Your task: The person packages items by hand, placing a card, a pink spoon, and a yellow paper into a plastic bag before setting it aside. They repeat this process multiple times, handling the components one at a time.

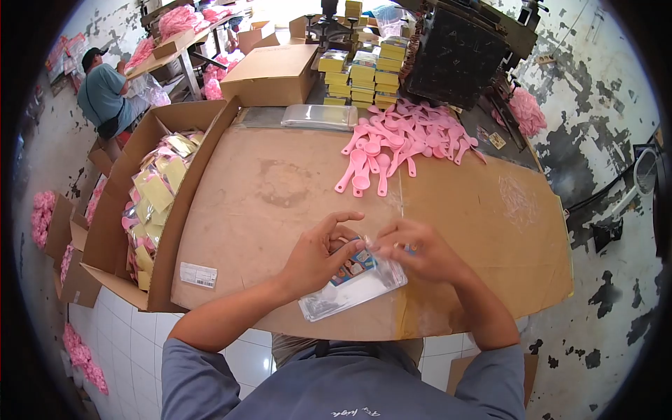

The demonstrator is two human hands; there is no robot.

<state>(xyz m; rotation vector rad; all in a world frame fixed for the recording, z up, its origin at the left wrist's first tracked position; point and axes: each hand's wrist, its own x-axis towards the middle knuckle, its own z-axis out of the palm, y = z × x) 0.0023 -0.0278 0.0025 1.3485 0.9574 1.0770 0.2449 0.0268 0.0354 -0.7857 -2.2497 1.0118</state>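
Observation:
Close to the table's front edge, my left hand [323,253] pinches a blue printed card [355,269] between thumb and curled fingers. My right hand [418,250], slightly blurred, has its fingertips closed on clear plastic at the card's right end, seemingly the mouth of a clear plastic bag [389,263]. Beneath both hands lies a small pile of flat clear plastic bags [343,297]. Beyond the hands is a heap of pink plastic scoops [413,136], several with their handles toward me.
An open carton [203,178] at left holds many packed pouches. Stacks of yellow-edged cards [362,73], a closed box [269,70] and more clear bags [318,117] stand at the back. A dark machine [458,56] rises back right. Another person [105,98] sits far left.

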